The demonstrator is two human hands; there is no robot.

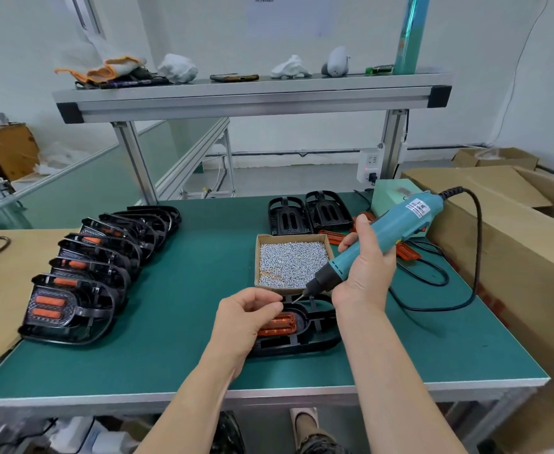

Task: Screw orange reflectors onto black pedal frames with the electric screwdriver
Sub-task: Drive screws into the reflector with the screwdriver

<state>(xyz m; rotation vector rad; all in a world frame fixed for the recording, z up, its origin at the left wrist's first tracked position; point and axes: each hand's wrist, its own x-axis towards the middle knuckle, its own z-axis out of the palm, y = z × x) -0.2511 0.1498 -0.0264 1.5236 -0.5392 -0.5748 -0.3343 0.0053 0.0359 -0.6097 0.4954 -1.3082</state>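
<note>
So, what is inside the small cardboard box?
Silver screws lie in the cardboard box; its bare bottom shows at the near left. The electric screwdriver hides the near right corner.

**Teal, black and orange on green**

The table top (pixel 170 306) is showing plain green. The screwdriver (pixel 403 221) at centre right is showing teal with a black nose. Black pedal frames (pixel 72 334) at left are carrying orange reflectors (pixel 48 301). The brown box (pixel 290 236) is holding silvery screws (pixel 293 262).
</note>
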